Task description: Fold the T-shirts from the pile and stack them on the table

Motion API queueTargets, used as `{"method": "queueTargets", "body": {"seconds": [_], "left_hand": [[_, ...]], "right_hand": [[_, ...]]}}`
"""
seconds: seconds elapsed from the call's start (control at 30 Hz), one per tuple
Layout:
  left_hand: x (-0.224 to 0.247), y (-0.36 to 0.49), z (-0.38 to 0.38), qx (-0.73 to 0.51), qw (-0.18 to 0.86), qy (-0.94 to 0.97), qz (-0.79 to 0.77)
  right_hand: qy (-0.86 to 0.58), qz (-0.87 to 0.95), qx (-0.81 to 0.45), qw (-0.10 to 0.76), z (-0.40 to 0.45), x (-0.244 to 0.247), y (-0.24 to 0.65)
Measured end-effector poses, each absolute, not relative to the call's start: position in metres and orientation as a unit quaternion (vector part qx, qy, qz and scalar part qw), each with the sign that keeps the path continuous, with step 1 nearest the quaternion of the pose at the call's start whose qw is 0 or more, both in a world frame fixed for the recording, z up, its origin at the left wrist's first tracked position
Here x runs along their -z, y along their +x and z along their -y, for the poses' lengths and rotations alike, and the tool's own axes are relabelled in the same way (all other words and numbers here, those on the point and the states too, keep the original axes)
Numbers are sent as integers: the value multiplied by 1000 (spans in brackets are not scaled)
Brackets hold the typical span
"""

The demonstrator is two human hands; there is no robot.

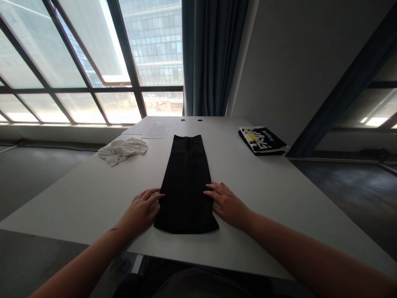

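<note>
A black garment [187, 182], folded into a long narrow panel, lies flat on the white table [263, 198] in front of me. It widens toward the near end, and a crease or seam runs down its middle; its exact kind does not show. My left hand [142, 207] rests at its left edge, fingertips on the cloth and fingers apart. At the right edge, my right hand [228, 203] touches the fabric with spread fingers. Both thumbs lie beside the lower part of the garment. Neither hand grips anything.
A crumpled white cloth [122, 150] lies at the left, with paper sheets [155, 129] behind it. At the back right sits a folded stack of black and white printed cloth [263, 140]. A blue curtain [211, 58] and windows stand beyond the table.
</note>
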State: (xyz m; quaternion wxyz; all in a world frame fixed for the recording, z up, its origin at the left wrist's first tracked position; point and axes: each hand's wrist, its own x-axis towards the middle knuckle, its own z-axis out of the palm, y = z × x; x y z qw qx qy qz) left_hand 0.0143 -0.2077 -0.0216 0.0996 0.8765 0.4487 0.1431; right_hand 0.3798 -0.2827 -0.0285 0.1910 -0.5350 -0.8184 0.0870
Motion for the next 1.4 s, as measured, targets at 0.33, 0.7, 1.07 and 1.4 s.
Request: {"method": "queueTargets", "body": {"seconds": [0.33, 0.7, 1.07, 1.4], "left_hand": [[19, 15, 210, -110, 131, 943, -285], [-21, 17, 243, -159, 230, 903, -327], [-6, 58, 153, -162, 218, 833, -481], [-2, 38, 187, -172, 247, 822, -484]], "right_hand": [[-378, 899, -103, 193, 291, 32, 380], [-398, 830, -328, 214, 319, -18, 385], [-662, 625, -312, 272, 226, -9, 388], [-680, 657, -263, 193, 257, -6, 381]]}}
